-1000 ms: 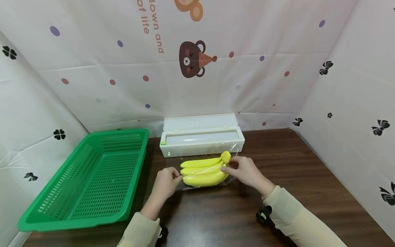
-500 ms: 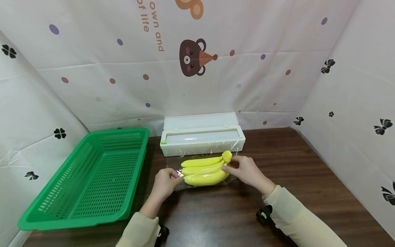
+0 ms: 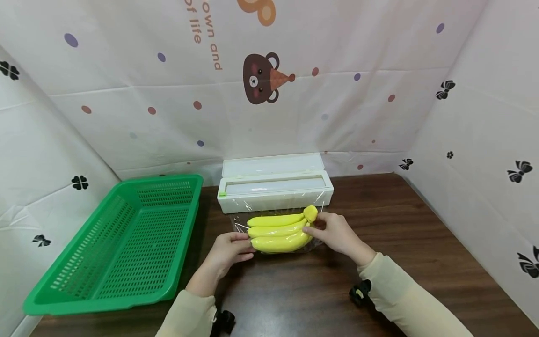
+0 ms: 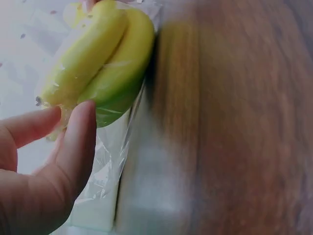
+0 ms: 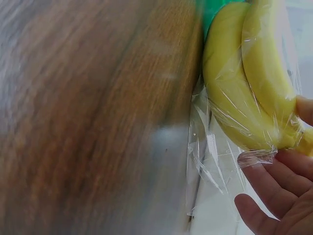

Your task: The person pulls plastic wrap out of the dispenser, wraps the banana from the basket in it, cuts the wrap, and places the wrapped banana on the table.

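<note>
A bunch of yellow bananas [image 3: 275, 231] lies on the table with its stem end toward the right, in clear plastic film [image 5: 210, 152]. The right hand [image 3: 338, 236] pinches the bunch near the stem, thumb on the near side. At the other end, the left hand [image 3: 225, 252] has its thumb and fingers spread apart beside the banana tips. In the left wrist view, the left thumb and index finger stand close to the tips with a gap between them; whether they touch the film is hard to tell.
Behind the bananas stands a white film dispenser box [image 3: 273, 202], its lid raised, with a small green slider at its left. A green perforated basket [image 3: 184, 262] sits at the left. Printed cloth walls [image 3: 337, 117] enclose the brown wooden table [image 3: 421, 262].
The left hand has loosened its pinch on the film at the banana tips; its fingers have spread and sit slightly lower. The right hand stays at the stem.
</note>
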Tool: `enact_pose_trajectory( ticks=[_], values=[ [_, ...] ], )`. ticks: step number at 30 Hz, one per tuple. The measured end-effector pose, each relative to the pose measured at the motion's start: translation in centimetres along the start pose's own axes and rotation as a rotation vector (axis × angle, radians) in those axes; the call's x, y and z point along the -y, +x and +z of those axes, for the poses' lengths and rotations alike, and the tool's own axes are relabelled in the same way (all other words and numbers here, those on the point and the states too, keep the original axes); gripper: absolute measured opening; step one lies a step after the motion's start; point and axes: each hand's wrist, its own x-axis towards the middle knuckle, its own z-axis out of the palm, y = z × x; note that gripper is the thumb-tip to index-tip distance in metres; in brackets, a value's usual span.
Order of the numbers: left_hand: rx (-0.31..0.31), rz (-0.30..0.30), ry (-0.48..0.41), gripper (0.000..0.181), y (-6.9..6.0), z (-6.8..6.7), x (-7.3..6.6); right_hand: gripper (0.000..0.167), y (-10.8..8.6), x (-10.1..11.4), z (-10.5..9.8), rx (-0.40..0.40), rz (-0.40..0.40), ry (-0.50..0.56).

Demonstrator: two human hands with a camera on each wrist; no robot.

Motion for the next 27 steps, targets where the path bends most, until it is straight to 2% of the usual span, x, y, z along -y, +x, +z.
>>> enact_pose_trajectory(
  ticks=[2, 5, 8, 10, 13, 18, 22, 27],
  values=[
    [0.018, -0.015, -0.039, 0.039, -0.1, -0.2, -0.1, 0.036, 0.0, 0.0, 0.0, 0.002, 0.002, 0.009],
    [0.003, -0.033, -0.081, 0.042, -0.3, -0.4, -0.4, 0.037, 0.0, 0.0, -0.1, 0.0, 0.005, 0.018],
    [-0.03, -0.016, -0.066, 0.041, -0.5, -0.5, -0.5, 0.038, 0.0, 0.1, -0.1, -0.002, 0.01, 0.02],
    [-0.062, 0.015, -0.024, 0.038, -0.7, -0.4, -0.5, 0.038, 0.0, 0.1, -0.1, -0.002, 0.012, 0.018],
    [-0.136, 0.106, 0.083, 0.033, -0.9, -0.1, -0.4, 0.037, 0.0, 0.2, -0.1, -0.004, 0.014, 0.017],
    [-0.268, 0.319, 0.327, 0.024, -1.7, 0.5, -0.6, 0.038, -0.1, 0.2, -0.1, -0.003, 0.014, 0.017],
    [-0.297, 0.455, 0.493, 0.024, -2.6, 1.1, -0.8, 0.037, -0.1, 0.2, 0.0, -0.006, 0.021, 0.018],
    [-0.31, 0.579, 0.684, 0.027, -3.2, 1.8, -0.8, 0.037, -0.1, 0.2, 0.0, -0.014, 0.025, 0.013]
  ],
)
